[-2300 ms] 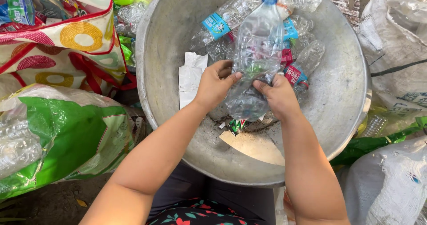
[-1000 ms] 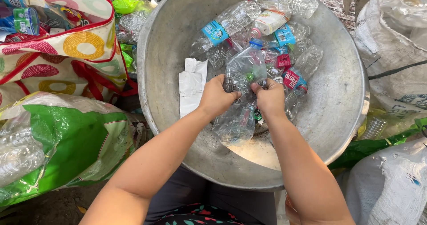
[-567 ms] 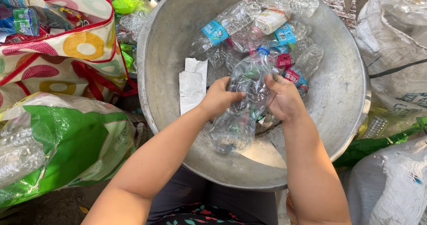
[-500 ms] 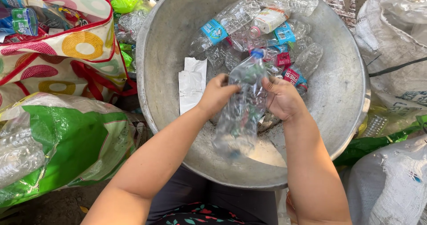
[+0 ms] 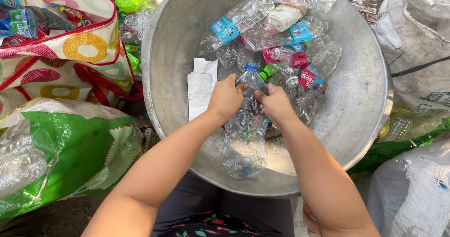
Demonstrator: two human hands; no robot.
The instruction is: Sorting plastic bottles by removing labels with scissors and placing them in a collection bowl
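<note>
Two hands, my left hand (image 5: 226, 97) and right hand (image 5: 275, 105), are pinching the neck of a clear bottle (image 5: 247, 129) at the basin's (image 5: 365, 105) centre, base toward six o'clock; I judge it light, crinkly and slippery, best gripped near the stiffer capped neck.

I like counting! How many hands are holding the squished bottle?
2: left hand and right hand, both gripping the clear bottle near its blue-capped neck, over the metal basin.

hands (image 5: 227, 97): 2 | metal basin (image 5: 361, 101): 1 | white paper (image 5: 200, 86): 1 | patterned bag (image 5: 70, 49): 1 | green sack (image 5: 70, 152): 1
</note>
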